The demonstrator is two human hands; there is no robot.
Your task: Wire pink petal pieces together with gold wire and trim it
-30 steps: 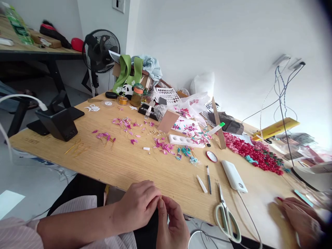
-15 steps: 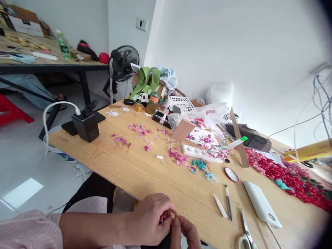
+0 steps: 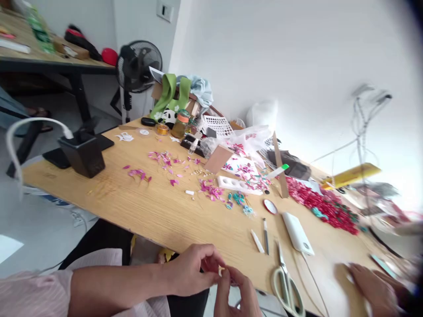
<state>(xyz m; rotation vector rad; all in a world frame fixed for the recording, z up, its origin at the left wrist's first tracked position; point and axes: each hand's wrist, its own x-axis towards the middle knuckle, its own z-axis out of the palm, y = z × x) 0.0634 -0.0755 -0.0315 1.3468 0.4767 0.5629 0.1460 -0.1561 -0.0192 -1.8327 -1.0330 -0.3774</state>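
Pale yellow, a tiny piece (image 3: 220, 270) sits pinched in a narrow grip between the fingertips of the left hand (image 3: 193, 270) and the right hand (image 3: 236, 293), just off the near edge of the wooden bench (image 3: 158, 211). Both hands curl inward, the left forearm reaching across. Scissors (image 3: 287, 281) lie just right; another person's hand (image 3: 373, 288) rests further right, blurred.

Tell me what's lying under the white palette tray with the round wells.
The white palette tray lies on the wooden table, pink petals scattered at its right end. Whatever lies beneath it is covered.
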